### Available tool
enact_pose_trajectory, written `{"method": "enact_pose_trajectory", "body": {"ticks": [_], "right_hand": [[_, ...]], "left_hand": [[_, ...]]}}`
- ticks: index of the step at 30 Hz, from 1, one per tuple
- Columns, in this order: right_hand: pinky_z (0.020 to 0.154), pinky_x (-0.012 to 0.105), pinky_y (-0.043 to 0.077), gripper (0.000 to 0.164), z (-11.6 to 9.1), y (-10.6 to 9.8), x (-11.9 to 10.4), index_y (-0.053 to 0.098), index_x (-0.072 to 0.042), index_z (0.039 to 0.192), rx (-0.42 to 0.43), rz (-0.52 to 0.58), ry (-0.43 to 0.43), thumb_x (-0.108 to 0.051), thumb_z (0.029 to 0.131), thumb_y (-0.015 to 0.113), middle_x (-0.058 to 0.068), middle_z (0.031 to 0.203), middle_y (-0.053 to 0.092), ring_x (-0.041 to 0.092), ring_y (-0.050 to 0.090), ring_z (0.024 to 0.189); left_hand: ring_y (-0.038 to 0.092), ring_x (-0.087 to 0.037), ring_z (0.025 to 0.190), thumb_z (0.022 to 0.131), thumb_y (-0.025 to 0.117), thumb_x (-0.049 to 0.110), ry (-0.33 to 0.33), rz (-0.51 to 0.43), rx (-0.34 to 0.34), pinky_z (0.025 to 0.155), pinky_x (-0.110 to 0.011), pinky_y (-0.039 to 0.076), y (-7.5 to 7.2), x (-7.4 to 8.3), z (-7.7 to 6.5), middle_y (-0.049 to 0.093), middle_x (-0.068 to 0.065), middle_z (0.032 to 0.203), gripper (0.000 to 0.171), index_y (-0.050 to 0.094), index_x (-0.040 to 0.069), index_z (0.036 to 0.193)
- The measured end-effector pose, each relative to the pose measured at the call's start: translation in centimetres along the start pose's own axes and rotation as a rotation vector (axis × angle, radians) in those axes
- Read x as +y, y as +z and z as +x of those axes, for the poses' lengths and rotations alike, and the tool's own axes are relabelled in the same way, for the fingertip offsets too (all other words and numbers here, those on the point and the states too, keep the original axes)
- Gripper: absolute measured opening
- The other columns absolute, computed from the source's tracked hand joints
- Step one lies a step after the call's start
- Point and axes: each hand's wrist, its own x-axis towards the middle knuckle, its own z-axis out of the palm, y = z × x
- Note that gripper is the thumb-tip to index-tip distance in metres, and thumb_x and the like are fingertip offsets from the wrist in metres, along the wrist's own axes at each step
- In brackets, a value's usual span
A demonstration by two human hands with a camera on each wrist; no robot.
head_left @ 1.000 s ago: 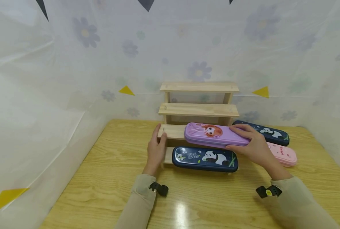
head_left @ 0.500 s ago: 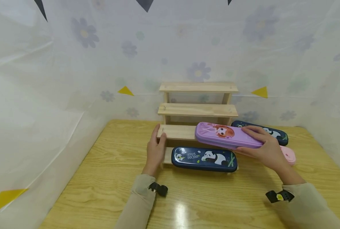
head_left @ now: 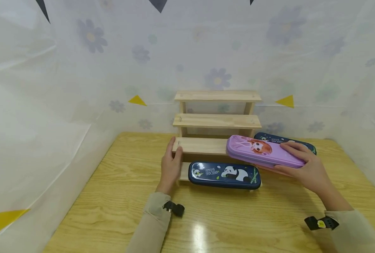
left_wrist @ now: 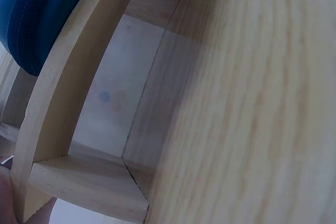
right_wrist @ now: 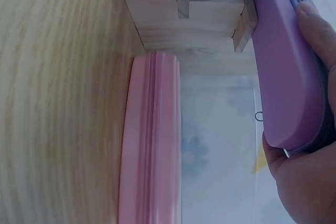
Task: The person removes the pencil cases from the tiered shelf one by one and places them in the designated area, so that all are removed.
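Note:
A tiered wooden rack (head_left: 217, 120) stands on the table. My left hand (head_left: 171, 165) grips the left end of its second step from the bottom, thumb at the front. With my right hand (head_left: 307, 167) I hold a purple pencil case (head_left: 250, 151) by its right end, tilted slightly down to the right. Its left end overlaps the right part of that step in the head view; contact there cannot be told. On the lowest step lies a dark blue panda pencil case (head_left: 224, 175). A pink pencil case (right_wrist: 152, 145) lies below the purple one, mostly hidden in the head view.
Behind the purple case, a second dark blue panda pencil case (head_left: 266, 136) lies on the table (head_left: 121, 196), right of the rack. A pale flowered sheet (head_left: 149, 70) encloses the back and sides.
The purple pencil case has moved right with my right hand, uncovering more of the second step and covering the pink case. My left hand stays on the rack.

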Motion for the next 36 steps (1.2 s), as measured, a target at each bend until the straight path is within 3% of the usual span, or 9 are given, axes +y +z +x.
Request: {"method": "enact_pose_trajectory", "body": {"ticks": [6, 13, 16, 18, 20, 29, 36], "right_hand": [[0.093, 0.072, 0.030, 0.073, -1.1, -0.8, 1.0, 0.052, -0.018, 0.145, 0.020, 0.016, 0.021, -0.024, 0.080, 0.085, 0.013, 0.152, 0.037, 0.052, 0.028, 0.135], [0.106, 0.062, 0.026, 0.075, -2.3, -2.1, 2.7, 0.051, -0.025, 0.147, 0.042, -0.023, 0.081, -0.027, 0.080, 0.084, -0.006, 0.155, 0.034, 0.046, 0.024, 0.141], [0.110, 0.037, 0.026, 0.075, -2.9, -2.8, 3.2, 0.051, -0.025, 0.146, 0.055, -0.040, 0.080, -0.026, 0.080, 0.085, -0.014, 0.151, 0.035, 0.043, 0.025, 0.141], [0.102, 0.018, 0.023, 0.075, -3.2, -3.2, 3.6, 0.052, -0.026, 0.146, 0.068, -0.053, 0.085, -0.026, 0.079, 0.085, -0.018, 0.149, 0.036, 0.039, 0.025, 0.141], [0.091, 0.006, 0.019, 0.074, -3.5, -3.5, 4.0, 0.052, -0.025, 0.146, 0.081, -0.052, 0.090, -0.024, 0.079, 0.085, -0.017, 0.149, 0.036, 0.036, 0.025, 0.142], [0.100, 0.009, 0.011, 0.075, -4.6, -4.9, 5.9, 0.047, -0.026, 0.149, 0.119, -0.060, 0.132, -0.024, 0.082, 0.083, -0.012, 0.154, 0.033, 0.035, 0.019, 0.145], [0.091, 0.000, 0.012, 0.074, -5.6, -6.2, 7.1, 0.049, -0.019, 0.148, 0.143, -0.116, 0.111, -0.022, 0.082, 0.083, -0.025, 0.146, 0.035, 0.038, 0.021, 0.145]], "left_hand": [[0.037, -0.025, 0.139, 0.102, 0.046, 0.047, -0.010, 0.001, 0.006, 0.114, -0.048, 0.029, 0.1, 0.0, 0.0, 0.039, 0.002, 0.154, 0.054, 0.034, 0.036, 0.153], [0.036, -0.024, 0.140, 0.102, 0.046, 0.048, -0.007, 0.001, 0.005, 0.114, -0.047, 0.029, 0.1, 0.0, 0.0, 0.038, 0.004, 0.154, 0.054, 0.033, 0.037, 0.153], [0.036, -0.024, 0.140, 0.102, 0.045, 0.048, -0.005, 0.001, 0.006, 0.114, -0.047, 0.029, 0.1, 0.0, 0.0, 0.038, 0.004, 0.154, 0.054, 0.034, 0.037, 0.153], [0.036, -0.024, 0.139, 0.102, 0.045, 0.049, -0.004, 0.001, 0.006, 0.114, -0.047, 0.029, 0.1, -0.1, 0.0, 0.039, 0.003, 0.154, 0.054, 0.034, 0.037, 0.153], [0.037, -0.025, 0.139, 0.102, 0.045, 0.049, -0.004, -0.001, 0.005, 0.114, -0.048, 0.030, 0.1, 0.0, 0.0, 0.039, 0.002, 0.154, 0.054, 0.034, 0.037, 0.153], [0.040, -0.026, 0.137, 0.102, 0.046, 0.047, -0.002, -0.010, 0.012, 0.112, -0.048, 0.033, 0.0, 0.3, 0.0, 0.042, -0.002, 0.152, 0.053, 0.036, 0.036, 0.153], [0.041, -0.027, 0.136, 0.102, 0.046, 0.049, 0.003, -0.027, 0.000, 0.111, -0.050, 0.033, 0.0, 0.1, 0.0, 0.040, -0.001, 0.154, 0.055, 0.034, 0.035, 0.154]]}}
